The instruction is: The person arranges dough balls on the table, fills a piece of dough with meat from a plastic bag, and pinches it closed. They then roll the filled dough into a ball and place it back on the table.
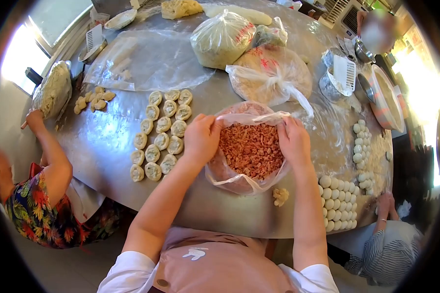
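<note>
A clear plastic bag point(239, 185) stands with its mouth wide open on the metal table before me. Reddish-brown minced filling point(252, 151) fills it. My left hand point(203, 139) pinches the bag's rim on the left, and my right hand point(295, 139) grips the rim on the right, the far edge stretched between them. Just left of my left hand are rows of round dough pieces with pale filling point(162, 124). A small yellowish lump of dough point(280, 196) lies near the bag's lower right.
Beyond the bag sit a tied plastic bag point(274, 73) and a bag of greenish filling point(222, 41). Clear sheeting point(149, 61) covers the back left. White dough balls point(337, 202) stand in rows at right. A co-worker's hand point(34, 119) is at left, another's point(386, 205) at right.
</note>
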The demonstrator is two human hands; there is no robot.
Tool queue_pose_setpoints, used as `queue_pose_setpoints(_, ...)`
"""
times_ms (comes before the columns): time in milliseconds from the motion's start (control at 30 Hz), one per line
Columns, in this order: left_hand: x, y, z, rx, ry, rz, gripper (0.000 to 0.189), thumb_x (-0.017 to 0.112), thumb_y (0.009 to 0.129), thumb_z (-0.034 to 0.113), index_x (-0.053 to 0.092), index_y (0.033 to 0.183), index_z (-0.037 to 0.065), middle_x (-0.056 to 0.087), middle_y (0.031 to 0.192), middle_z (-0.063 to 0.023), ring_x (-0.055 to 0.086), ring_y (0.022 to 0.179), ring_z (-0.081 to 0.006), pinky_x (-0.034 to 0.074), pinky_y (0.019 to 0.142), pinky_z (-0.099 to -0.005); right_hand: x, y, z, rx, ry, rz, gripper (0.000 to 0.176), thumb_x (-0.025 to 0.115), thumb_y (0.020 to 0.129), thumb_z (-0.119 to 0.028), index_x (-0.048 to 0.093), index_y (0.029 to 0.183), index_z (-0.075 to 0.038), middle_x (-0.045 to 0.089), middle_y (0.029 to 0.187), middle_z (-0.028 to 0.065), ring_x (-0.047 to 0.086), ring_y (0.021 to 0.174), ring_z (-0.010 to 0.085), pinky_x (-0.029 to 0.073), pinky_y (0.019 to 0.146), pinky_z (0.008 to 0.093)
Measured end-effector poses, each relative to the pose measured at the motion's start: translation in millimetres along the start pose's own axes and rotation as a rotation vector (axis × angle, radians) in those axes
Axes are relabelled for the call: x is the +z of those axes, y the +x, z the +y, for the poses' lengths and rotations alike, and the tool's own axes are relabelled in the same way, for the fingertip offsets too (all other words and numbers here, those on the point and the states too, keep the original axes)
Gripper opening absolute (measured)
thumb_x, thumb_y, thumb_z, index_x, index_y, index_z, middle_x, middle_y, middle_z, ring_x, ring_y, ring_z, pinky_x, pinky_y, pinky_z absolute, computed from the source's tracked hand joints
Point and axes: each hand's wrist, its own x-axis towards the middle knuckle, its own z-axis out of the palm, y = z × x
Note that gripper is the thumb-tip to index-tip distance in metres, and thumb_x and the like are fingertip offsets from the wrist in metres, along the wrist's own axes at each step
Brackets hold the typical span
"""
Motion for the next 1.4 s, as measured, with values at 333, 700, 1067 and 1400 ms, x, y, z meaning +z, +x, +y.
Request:
queue_pose_setpoints(333, 12, 44, -48, -0.841, -0.817, -0.273, 0.025, 0.059, 0.094, 0.024, 0.066, 0.086, 0.001, 0.067, 0.078, -0.0072, 0.061, 0.065, -0.0158, 0.049, 0.060, -0.0304, 16, 35, 23, 0.402, 0.514, -0.186, 0.028, 0.060, 0.098, -0.026, 0.067, 0.092, 0.000, 0.063, 0.072, 0.0038, 0.049, 0.070, 0.0105, 0.044, 0.068, 0.0286)
queue_pose_setpoints(700, 9, -1, -37, -0.637, -0.561, 0.063, 0.028, 0.057, 0.090, 0.015, 0.059, 0.113, -0.002, 0.065, 0.105, -0.0158, 0.064, 0.088, -0.0238, 0.053, 0.077, -0.0370, 2, 17, -2, 0.281, 0.076, 0.101, 0.026, 0.067, 0.092, -0.025, 0.065, 0.104, -0.002, 0.067, 0.095, 0.0100, 0.061, 0.075, 0.0190, 0.050, 0.071, 0.0327)
queue_pose_setpoints(1067, -69, -48, 19, 0.449, 0.116, -0.385, 0.048, 0.085, 0.068, 0.034, 0.069, 0.111, 0.018, 0.058, 0.124, -0.0043, 0.039, 0.132, -0.0358, 0.031, 0.107, -0.0503, -33, -73, -94, -0.348, 0.065, -0.300, 0.049, 0.082, 0.070, -0.019, 0.064, 0.114, -0.007, 0.063, 0.103, 0.0079, 0.057, 0.103, 0.0291, 0.045, 0.089, 0.0419)
queue_pose_setpoints(1400, -51, -72, 8, 0.494, 0.006, -0.268, 0.032, 0.080, 0.070, 0.014, 0.069, 0.100, 0.015, 0.060, 0.106, -0.0042, 0.051, 0.119, -0.0309, 0.037, 0.099, -0.0437, -46, -105, -68, 0.104, 0.054, 0.031, 0.053, 0.084, 0.073, -0.026, 0.058, 0.114, -0.005, 0.057, 0.115, 0.0129, 0.056, 0.103, 0.0270, 0.047, 0.083, 0.0384)
